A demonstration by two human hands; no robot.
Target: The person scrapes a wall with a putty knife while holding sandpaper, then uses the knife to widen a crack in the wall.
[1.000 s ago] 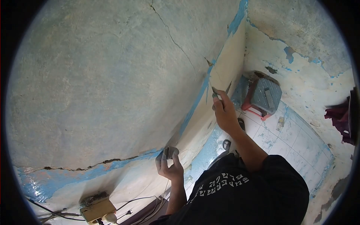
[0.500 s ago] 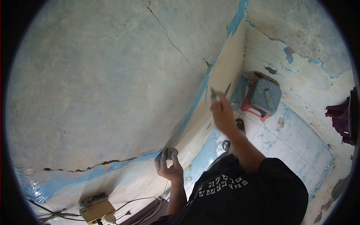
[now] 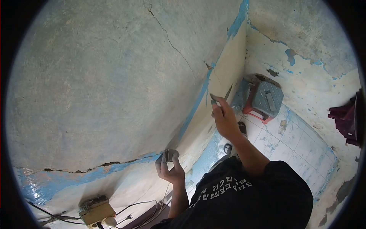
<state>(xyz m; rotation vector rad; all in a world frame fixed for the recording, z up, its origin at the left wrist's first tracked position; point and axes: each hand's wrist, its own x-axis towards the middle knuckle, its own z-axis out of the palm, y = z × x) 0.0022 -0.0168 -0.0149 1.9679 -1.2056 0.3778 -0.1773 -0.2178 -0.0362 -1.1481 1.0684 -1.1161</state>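
My right hand (image 3: 225, 121) is closed around a small, thin dark tool (image 3: 214, 100), its kind too small to make out. The tool's tip overlaps the cream lower part of the wall, beside the blue painted strip (image 3: 195, 107). My left hand (image 3: 171, 171) is raised near the wall, fingers curled around a grey, hollow, cup-like piece (image 3: 171, 155). That piece sits where the blue strip meets the long crack (image 3: 110, 164). Both hands are in front of the grey-green upper wall (image 3: 95, 95).
A grey-topped stool (image 3: 270, 98) with red legs stands in the corner on the tiled floor (image 3: 289, 152). A yellowish socket box (image 3: 97, 213) with plugs and cables is at lower left. Dark red cloth (image 3: 345, 122) hangs at right. My sandaled feet (image 3: 242, 128) are below.
My right hand has shifted slightly left and down and is sharper now; it was blurred by motion before. The left hand keeps its place with the grey piece. The view has shifted slightly.
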